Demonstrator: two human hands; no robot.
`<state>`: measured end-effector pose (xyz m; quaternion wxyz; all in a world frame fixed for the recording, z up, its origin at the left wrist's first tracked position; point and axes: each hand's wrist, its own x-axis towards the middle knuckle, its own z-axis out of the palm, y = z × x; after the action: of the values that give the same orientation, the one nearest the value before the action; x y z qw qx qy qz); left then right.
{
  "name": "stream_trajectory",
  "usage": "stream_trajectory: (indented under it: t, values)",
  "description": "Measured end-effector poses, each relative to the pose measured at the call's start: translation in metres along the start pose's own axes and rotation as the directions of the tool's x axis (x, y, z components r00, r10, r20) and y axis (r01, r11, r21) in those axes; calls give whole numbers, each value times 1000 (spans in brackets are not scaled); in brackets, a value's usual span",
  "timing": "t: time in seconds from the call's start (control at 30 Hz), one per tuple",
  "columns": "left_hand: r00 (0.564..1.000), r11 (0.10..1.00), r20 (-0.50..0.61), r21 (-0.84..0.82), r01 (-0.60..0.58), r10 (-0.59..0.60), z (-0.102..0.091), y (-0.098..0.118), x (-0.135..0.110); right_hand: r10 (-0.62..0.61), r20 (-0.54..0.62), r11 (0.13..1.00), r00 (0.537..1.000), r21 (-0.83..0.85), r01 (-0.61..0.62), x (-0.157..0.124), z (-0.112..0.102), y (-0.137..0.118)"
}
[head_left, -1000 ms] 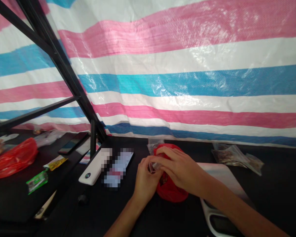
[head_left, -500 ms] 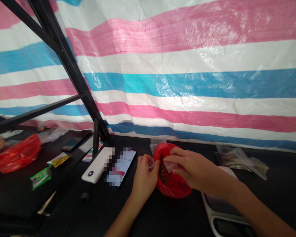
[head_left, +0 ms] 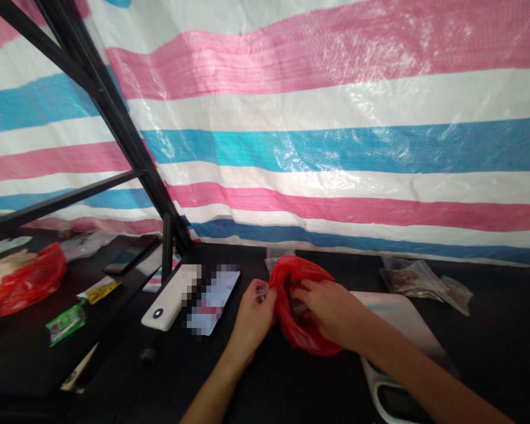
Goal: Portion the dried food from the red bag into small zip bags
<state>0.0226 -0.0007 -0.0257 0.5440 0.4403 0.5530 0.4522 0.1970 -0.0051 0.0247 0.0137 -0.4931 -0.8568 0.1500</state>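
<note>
A red plastic bag [head_left: 311,338] sits on the black table with its mouth bunched towards my hands. My left hand [head_left: 254,318] is closed on the left edge of this bag, and a bit of clear plastic [head_left: 261,292] shows between its curled fingers. From the right, my right hand [head_left: 331,309] reaches into the bag's mouth with bent fingers. Its fingertips are partly hidden by the red folds, so what they pinch cannot be made out. The bag's contents are mostly covered now.
Right of the bag lies a white scale [head_left: 393,318], partly under my forearm. Behind it are clear zip bags [head_left: 417,280] of brownish stuff. To the left lie a white power bank [head_left: 172,297] and a phone [head_left: 216,303]. A co-worker's hand [head_left: 4,274] touches another red bag [head_left: 35,282].
My right hand has moved left and deeper into the red bag, whose rim has folded over the brown contents. The co-worker's hand has come further over the other red bag.
</note>
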Motion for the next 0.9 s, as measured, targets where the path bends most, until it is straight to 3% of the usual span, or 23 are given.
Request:
stream_trajectory:
  t: [0.2,0.37,0.53,0.63,0.7,0.77,0.9]
  values:
    - [999,982,38,-190,13,-6,-3,6,-2,60,-76,978,995,205,-43,6,7,6]
    - [997,976,64,-217,-36,51,-1,4,0,50,-130,928,990,372,2,8,17,9]
    - [984,983,7,-42,-176,177,0,6,2,44,-155,877,987,479,36,8,12,16]
    - [948,945,-41,106,-309,315,0,5,1,44,-161,783,986,618,66,5,-2,17]
    - [942,932,-14,145,-331,336,1,3,0,30,-191,729,981,676,110,2,-10,13]
    - [948,940,37,122,-317,315,2,1,-2,10,-272,771,962,615,166,-1,-15,5]
    - [936,940,116,44,-338,332,7,-5,-5,-135,-404,931,905,260,255,-3,-11,-12]
